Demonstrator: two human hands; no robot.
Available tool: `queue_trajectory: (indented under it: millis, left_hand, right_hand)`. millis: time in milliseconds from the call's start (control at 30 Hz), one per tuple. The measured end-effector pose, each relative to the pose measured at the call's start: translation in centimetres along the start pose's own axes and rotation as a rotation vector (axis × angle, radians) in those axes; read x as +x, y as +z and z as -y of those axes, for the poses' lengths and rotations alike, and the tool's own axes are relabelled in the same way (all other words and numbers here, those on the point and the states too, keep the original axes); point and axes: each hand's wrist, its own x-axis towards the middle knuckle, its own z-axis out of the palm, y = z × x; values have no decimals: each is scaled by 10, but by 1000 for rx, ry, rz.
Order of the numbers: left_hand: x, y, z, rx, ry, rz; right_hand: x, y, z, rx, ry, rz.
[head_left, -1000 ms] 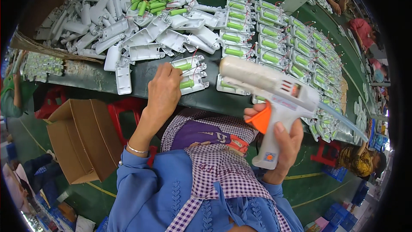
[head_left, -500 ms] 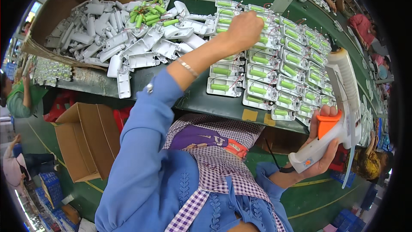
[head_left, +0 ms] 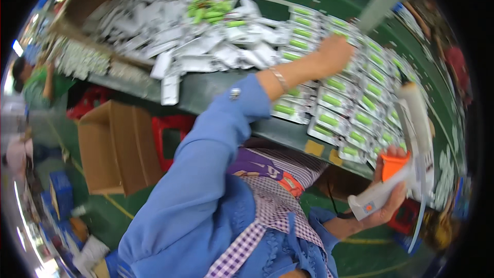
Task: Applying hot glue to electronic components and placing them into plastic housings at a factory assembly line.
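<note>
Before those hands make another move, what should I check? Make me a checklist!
1. Right hand has hold of the glue gun: ok, it grips the handle.
2. Nozzle clear of the left hand: ok, they're apart, and it points away from the body.
3. Glue stick loaded: ok, a pale stick pokes out of the gun's back end.
4. Orange trigger not squeezed: cannot tell.
5. Left hand empty: cannot tell, it's blurred over the rows.
6. Green cylinders inside the nearest white cases: ok.
</note>
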Motion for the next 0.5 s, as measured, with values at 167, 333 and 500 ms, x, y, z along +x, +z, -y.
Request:
queue_trajectory:
  millis: [167,333,500]
  left_hand:
    - [-9,13,-2,-25,92,-193]
    - [-116,-85,3,48,110,-381]
    - [-271,-145,59,625,-541,-457]
  right_hand:
    - [-2,11,2,-128,-3,15]
    - [-2,17,-6,-119,79,122]
    - [-10,33,-18,14,179,357]
